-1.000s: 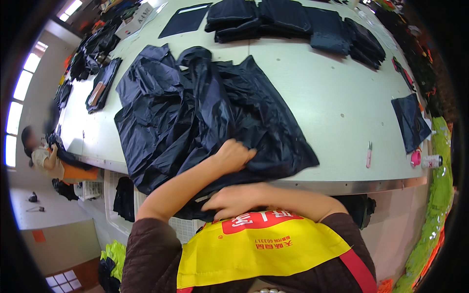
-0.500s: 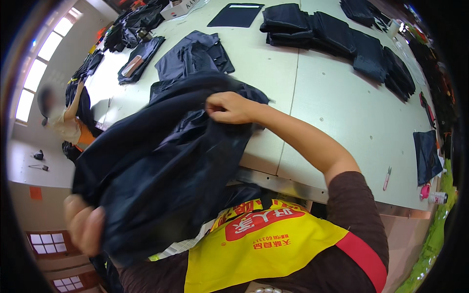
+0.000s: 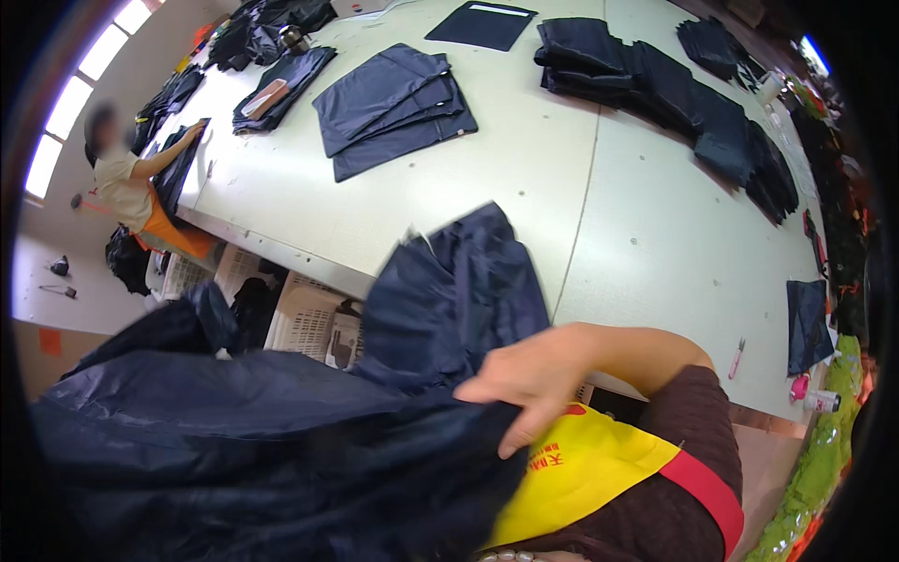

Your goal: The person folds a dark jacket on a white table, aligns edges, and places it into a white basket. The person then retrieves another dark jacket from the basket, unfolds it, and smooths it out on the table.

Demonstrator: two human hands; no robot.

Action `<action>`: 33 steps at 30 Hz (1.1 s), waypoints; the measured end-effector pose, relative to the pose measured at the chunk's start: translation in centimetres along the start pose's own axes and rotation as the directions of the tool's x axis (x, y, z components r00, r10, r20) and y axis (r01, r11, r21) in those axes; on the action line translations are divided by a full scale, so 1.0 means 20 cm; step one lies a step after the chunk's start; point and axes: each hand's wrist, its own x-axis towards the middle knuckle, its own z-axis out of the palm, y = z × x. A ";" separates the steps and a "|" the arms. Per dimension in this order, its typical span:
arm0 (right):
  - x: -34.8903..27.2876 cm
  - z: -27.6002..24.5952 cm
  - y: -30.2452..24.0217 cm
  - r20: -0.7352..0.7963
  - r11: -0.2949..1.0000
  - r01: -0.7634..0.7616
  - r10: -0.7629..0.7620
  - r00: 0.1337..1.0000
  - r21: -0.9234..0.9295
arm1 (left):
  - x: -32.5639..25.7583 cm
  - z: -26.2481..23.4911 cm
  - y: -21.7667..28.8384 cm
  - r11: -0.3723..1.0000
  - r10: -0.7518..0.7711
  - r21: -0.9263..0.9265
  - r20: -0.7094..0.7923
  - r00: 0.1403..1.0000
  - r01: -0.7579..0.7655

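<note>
A large dark navy garment (image 3: pixel 272 412) of thin, slightly shiny cloth spreads in front of me from the lower left to the middle. My right hand (image 3: pixel 538 379) grips its right end near my waist, with the thumb and fingers closed on the cloth. One part of the garment lies over the table's front edge, just beyond that hand. The left side of the cloth is raised and sags in long folds. My left hand does not show; the cloth covers that side. Farther off, flat folded dark pieces (image 3: pixel 398 103) overlap in a fanned stack.
The pale table (image 3: pixel 655 253) carries a row of dark folded stacks (image 3: pixel 646 89) at the far right. Pink-handled thread snips (image 3: pixel 738 358) and a small dark cloth (image 3: pixel 807 323) lie right. White plastic baskets (image 3: pixel 304 314) stand below the table. Another person (image 3: pixel 126 183) handles dark cloth at left.
The garment has swung down and left off the table, uncovering the fanned stack and baskets. My right hand has come nearer my body with the cloth, and my left hand has gone out of sight.
</note>
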 end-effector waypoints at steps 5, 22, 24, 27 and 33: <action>-0.40 -0.07 -0.52 -0.271 0.985 0.170 -0.169 0.948 -0.018 | 0.41 0.47 -0.08 0.996 -0.080 -0.038 0.131 0.988 0.086; -1.96 0.21 0.28 -0.814 0.249 -0.816 -0.142 -0.564 0.522 | -0.81 1.78 2.36 0.467 0.789 -0.859 0.299 0.537 -0.208; -1.89 0.63 0.57 -0.719 0.227 -0.687 0.110 -0.686 0.690 | -1.16 1.74 2.20 0.633 0.770 -0.731 0.559 0.307 -0.257; -1.67 0.98 0.81 -0.646 0.308 -0.590 0.121 -0.754 0.746 | -1.38 1.76 2.07 0.600 0.799 -0.664 0.469 0.377 -0.447; -1.66 0.88 0.84 -0.297 0.378 -0.257 0.051 -0.954 0.890 | -1.30 1.93 1.95 0.650 0.713 -0.681 0.392 0.582 -0.337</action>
